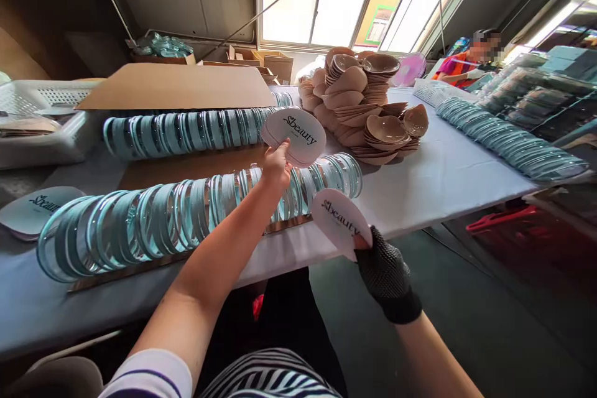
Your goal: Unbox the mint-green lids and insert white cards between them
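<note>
My bare left hand (pixel 277 168) is closed on a small stack of pale oval cards (pixel 298 134) printed "beauty", held over the near row. In my right hand (pixel 385 270), which wears a black dotted glove, one pale card (pixel 339 217) with the same print is pinched, just off the table's front edge. Beneath my left forearm lies a long row of clear round containers with light-blue rims (pixel 153 224). Behind it runs a second such row (pixel 186 132). More printed cards (pixel 40 208) lie at the far left.
Stacks of tan bowl-shaped pieces (pixel 345 96) stand at the back of the white-covered table (pixel 448 168). A cardboard sheet (pixel 181 87) rests over the back row. A white basket (pixel 46 130) is at left. Another blue-rimmed row (pixel 508 137) lies at right, near a person in orange (pixel 459 68).
</note>
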The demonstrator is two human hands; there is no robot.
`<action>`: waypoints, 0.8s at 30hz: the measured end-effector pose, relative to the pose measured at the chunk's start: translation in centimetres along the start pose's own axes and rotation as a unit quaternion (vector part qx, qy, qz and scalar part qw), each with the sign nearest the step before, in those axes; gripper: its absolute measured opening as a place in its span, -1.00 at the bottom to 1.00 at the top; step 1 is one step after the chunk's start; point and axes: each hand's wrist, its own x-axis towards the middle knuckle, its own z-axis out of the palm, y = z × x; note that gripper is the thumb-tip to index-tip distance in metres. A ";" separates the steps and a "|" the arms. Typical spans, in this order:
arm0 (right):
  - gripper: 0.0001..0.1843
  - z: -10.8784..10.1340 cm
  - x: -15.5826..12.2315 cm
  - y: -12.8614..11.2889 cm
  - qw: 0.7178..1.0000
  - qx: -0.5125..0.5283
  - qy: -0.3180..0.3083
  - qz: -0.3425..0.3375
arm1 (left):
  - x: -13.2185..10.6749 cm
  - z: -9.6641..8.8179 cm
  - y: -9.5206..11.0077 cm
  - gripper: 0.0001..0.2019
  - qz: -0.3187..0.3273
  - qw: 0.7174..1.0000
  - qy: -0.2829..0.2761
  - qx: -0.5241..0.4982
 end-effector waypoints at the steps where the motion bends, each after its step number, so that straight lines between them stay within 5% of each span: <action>1: -0.40 0.2 -0.3 -0.5 0.999 -0.032 -0.007 -0.018 | 0.0 0.0 0.0 -0.72 0.002 1.000 0.006 -0.011; 8: -0.53 -0.7 1.0 -2.1 0.991 -0.071 0.006 -0.112 | 0.0 -0.3 -0.3 -0.75 -0.003 1.000 0.024 -0.015; 16: -0.59 1.4 4.2 -3.0 0.994 -0.085 -0.069 0.019 | 0.2 -0.7 -0.8 -0.79 0.022 1.000 -0.003 -0.004; 21: -0.58 -0.1 4.1 -3.3 0.995 -0.065 -0.053 -0.054 | 0.3 -0.8 -0.8 -0.78 0.005 1.000 0.019 0.000; 24: -0.59 2.3 4.4 -3.9 0.994 -0.075 -0.079 -0.031 | 0.5 -0.8 -0.9 -0.75 0.015 1.000 0.017 0.004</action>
